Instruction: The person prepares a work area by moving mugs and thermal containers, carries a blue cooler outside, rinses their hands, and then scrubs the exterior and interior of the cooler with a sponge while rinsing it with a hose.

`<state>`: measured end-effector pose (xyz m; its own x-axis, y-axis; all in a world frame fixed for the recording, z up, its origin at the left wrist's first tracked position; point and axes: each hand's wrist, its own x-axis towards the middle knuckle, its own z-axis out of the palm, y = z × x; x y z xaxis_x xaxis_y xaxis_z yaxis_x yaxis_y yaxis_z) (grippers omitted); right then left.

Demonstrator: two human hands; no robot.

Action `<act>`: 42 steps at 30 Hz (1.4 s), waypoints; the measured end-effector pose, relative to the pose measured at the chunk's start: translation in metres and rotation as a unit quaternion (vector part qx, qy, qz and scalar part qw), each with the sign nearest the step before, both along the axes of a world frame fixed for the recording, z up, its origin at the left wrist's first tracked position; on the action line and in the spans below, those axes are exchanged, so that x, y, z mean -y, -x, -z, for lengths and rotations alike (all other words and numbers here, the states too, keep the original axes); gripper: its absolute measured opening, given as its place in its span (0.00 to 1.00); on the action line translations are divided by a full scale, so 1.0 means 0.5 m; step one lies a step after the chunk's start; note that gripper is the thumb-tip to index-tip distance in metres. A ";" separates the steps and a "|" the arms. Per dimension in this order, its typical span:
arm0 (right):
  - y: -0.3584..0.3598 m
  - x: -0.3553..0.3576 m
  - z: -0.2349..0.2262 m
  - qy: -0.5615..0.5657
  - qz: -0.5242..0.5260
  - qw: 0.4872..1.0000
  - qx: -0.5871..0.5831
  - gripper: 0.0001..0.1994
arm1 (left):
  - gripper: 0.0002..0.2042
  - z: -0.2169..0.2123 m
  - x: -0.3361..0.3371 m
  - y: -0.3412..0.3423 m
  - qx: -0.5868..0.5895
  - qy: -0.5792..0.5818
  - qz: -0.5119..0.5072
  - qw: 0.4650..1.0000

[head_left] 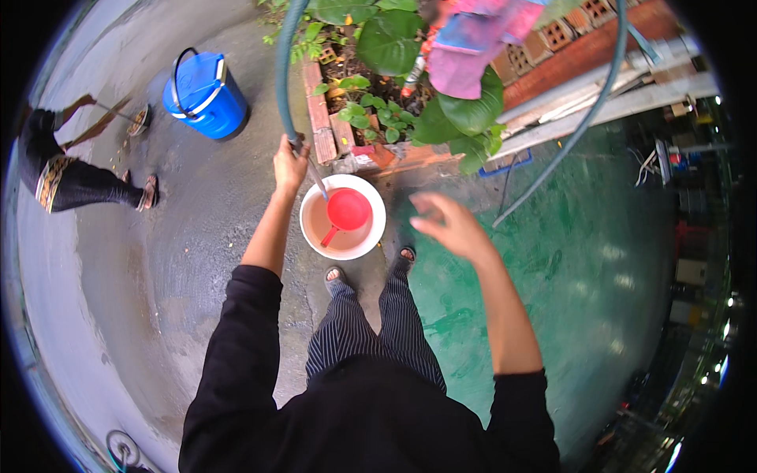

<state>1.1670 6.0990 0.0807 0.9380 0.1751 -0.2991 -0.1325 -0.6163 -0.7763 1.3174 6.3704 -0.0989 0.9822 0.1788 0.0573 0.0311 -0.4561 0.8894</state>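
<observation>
My left hand (291, 164) is closed round a green-blue hose (285, 75) that comes down from the upper edge. Below that hand, a pale length runs down into a white basin (382, 225); whether it is water or the hose's end I cannot make out. Inside the basin a red dipper (349, 209) rests in cloudy, brownish water, its handle toward me. To the basin's right my right hand (451, 224) hovers with fingers apart, slightly blurred, holding nothing. My feet stand just on the near side of the basin.
A blue lidded bucket (211, 98) with a black handle stands at the upper left. Beyond it, a person (63, 169) holds a long-handled tool. A brick-edged plant bed (319, 118) borders the far side. Another stretch of hose (587, 118) hangs at the right, above green flooring (512, 299).
</observation>
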 end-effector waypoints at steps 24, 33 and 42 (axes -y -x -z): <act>1.216 0.560 0.480 -0.107 0.614 0.690 -0.367 0.15 | 0.41 0.301 0.607 0.502 -0.172 -0.265 0.356 0.879; 1.292 1.149 0.408 0.009 0.658 0.711 -0.247 0.13 | 0.32 -0.047 1.508 0.790 -0.171 -0.075 0.628 0.755; 1.036 1.544 0.302 0.062 0.491 0.854 -0.161 0.12 | 0.18 0.111 1.365 0.598 -0.258 -0.333 0.381 0.823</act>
